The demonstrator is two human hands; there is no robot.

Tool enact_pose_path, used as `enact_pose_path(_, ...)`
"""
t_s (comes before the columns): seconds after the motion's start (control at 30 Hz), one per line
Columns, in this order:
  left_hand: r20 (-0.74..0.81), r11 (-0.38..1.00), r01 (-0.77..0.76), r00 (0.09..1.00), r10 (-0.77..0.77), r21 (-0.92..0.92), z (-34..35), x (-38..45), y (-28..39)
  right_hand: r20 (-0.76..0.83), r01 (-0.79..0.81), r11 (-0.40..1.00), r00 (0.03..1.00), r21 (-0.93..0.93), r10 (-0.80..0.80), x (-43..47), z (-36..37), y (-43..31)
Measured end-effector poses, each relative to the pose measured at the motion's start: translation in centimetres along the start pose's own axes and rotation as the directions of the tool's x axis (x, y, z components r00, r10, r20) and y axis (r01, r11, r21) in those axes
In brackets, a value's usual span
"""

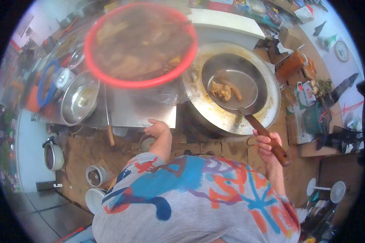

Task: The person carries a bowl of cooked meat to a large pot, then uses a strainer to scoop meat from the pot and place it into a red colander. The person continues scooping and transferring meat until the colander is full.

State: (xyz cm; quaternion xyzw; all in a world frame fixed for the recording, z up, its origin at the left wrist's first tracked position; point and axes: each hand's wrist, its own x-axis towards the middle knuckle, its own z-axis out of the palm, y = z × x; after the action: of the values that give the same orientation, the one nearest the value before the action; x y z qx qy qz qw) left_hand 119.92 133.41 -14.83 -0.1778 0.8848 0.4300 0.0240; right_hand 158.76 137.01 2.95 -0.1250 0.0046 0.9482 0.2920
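My right hand (267, 145) is closed around the brown wooden handle of a skimmer (261, 129). The skimmer's round head lies inside a large metal pot (231, 118) with a broad stained rim, and browned pieces of food (223, 91) rest on it. Steam blurs the pot. My left hand (157, 127) is at the front edge of a metal tabletop (133, 112), fingers apart and holding nothing; whether it touches the edge I cannot tell. Beyond it a big red plastic basin (140, 83) holds many brownish pieces, blurred by steam.
Left of the basin stands a metal bowl (79, 100), beside a long tool with a wooden handle (110, 135) jutting over the table edge. White buckets (94, 199) stand on the floor at lower left. A cardboard box (296, 121) and a green container (313, 120) are right of the pot.
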Motion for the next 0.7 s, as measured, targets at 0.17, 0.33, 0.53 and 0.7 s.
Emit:
enact_pose_path(0.17,0.221,0.98,0.145,0.969,-0.113,-0.134,-0.1,1.5,-1.3,0.059,-0.012,1.0,0.998,0.005,0.011,-2.3,3.1,1.4)
enact_pose_path(0.33,0.89,0.917,0.107,-0.306,-0.338,0.385,-4.8,-10.4,1.1,0.109,0.009,1.0,0.994,-0.015,-0.008,-3.6,4.5,2.5)
enact_pose_path(0.53,0.462,0.912,0.142,-0.885,-0.058,0.385,-8.7,-25.0,5.5,0.06,0.018,1.0,0.998,-0.015,-0.017,-5.3,5.9,4.6)
enact_pose_path(0.7,0.417,0.839,0.323,-0.9,0.129,0.437,-12.6,-27.3,6.3,0.135,0.143,0.989,0.981,-0.032,-0.138,-6.8,9.4,8.2)
